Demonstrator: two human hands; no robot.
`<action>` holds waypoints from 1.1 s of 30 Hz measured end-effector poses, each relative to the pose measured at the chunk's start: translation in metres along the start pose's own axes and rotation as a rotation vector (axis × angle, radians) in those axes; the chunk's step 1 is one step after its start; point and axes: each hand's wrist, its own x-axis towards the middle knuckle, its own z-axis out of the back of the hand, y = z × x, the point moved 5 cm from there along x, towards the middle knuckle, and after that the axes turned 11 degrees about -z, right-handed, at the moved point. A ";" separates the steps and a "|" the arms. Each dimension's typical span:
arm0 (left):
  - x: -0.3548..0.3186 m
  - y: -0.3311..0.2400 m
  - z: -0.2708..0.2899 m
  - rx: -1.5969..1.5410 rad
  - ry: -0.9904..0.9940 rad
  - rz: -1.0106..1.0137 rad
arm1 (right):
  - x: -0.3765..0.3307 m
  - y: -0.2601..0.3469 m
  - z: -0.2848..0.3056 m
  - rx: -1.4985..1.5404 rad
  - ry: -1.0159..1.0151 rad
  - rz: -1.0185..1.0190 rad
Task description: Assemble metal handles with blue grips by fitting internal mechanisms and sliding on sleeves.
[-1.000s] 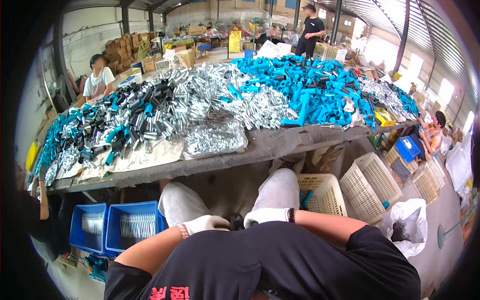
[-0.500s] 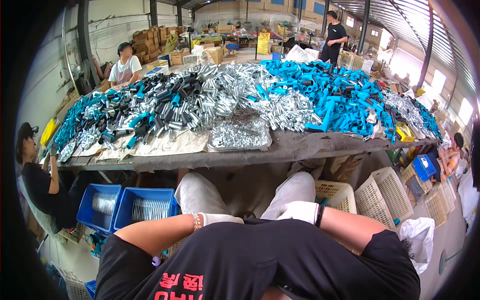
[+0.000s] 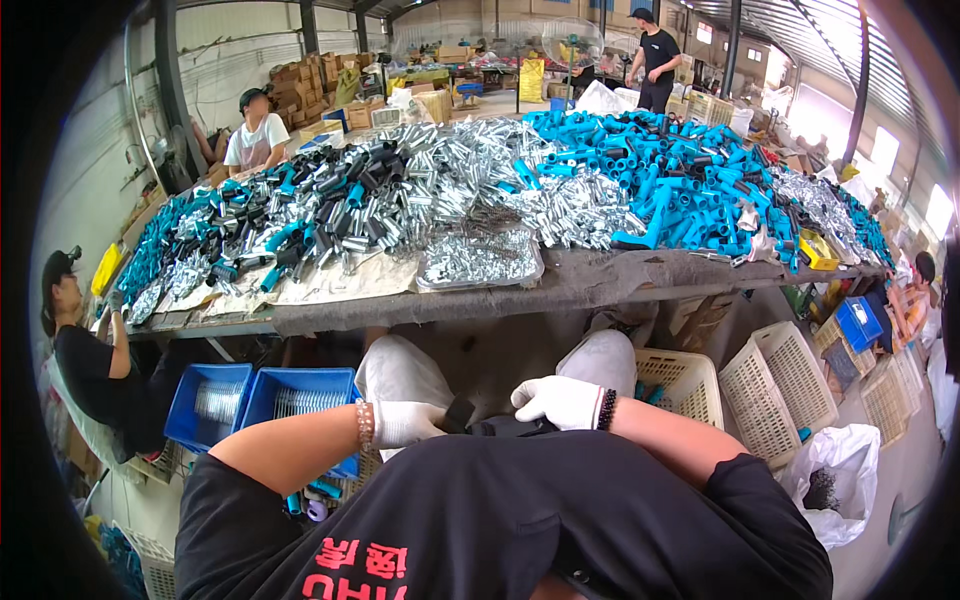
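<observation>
My left hand (image 3: 405,423), in a white glove, is at my lap with its fingers partly hidden by my shirt. Its fingertips close at a small black, flat-sided piece (image 3: 458,414) whose kind I cannot make out. My right hand (image 3: 562,402), also gloved in white, is curled above my right thigh, thumb and fingers drawn together; anything in its grasp is hidden. Between both hands lies dark material (image 3: 510,426), partly covered by my shirt. Ahead, a clear shallow tray (image 3: 480,262) heaped with small silver metal parts stands at the table's front edge.
The table (image 3: 600,283) bears piles of silver tubes (image 3: 460,165), blue plastic sleeves (image 3: 680,185) and black sleeves. Blue bins (image 3: 255,375) stand to my left, cream crates (image 3: 690,385) and a white sack (image 3: 835,485) to my right. Several people are around the table.
Both hands have come up and forward from beside my waist, now showing more clearly over my lap. The black piece has come into sight at my left hand. The view has shifted slightly.
</observation>
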 end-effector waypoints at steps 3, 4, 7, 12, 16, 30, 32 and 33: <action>-0.011 -0.006 -0.002 -0.113 -0.047 -0.071 | -0.007 0.017 -0.003 -0.267 -0.026 0.020; -0.020 -0.015 -0.003 -0.107 -0.129 -0.059 | -0.006 0.016 -0.005 -0.244 -0.013 0.061; -0.022 -0.020 -0.004 -0.185 -0.215 -0.090 | -0.016 0.021 -0.003 -0.254 -0.056 0.059; -0.005 -0.009 0.000 -0.244 -0.198 -0.095 | -0.018 0.012 0.003 -0.260 -0.110 0.095; 0.006 0.028 0.008 -0.251 -0.049 -0.160 | -0.016 0.011 -0.004 -0.336 -0.083 0.153; -0.100 0.081 -0.027 -0.636 -0.267 0.086 | -0.024 0.029 -0.029 -0.450 -0.057 0.171; -0.113 0.131 -0.028 -0.456 -0.150 0.109 | -0.024 0.026 -0.029 -0.446 -0.046 0.185; -0.112 0.127 -0.031 -0.455 -0.147 0.109 | -0.022 0.026 -0.028 -0.428 -0.042 0.196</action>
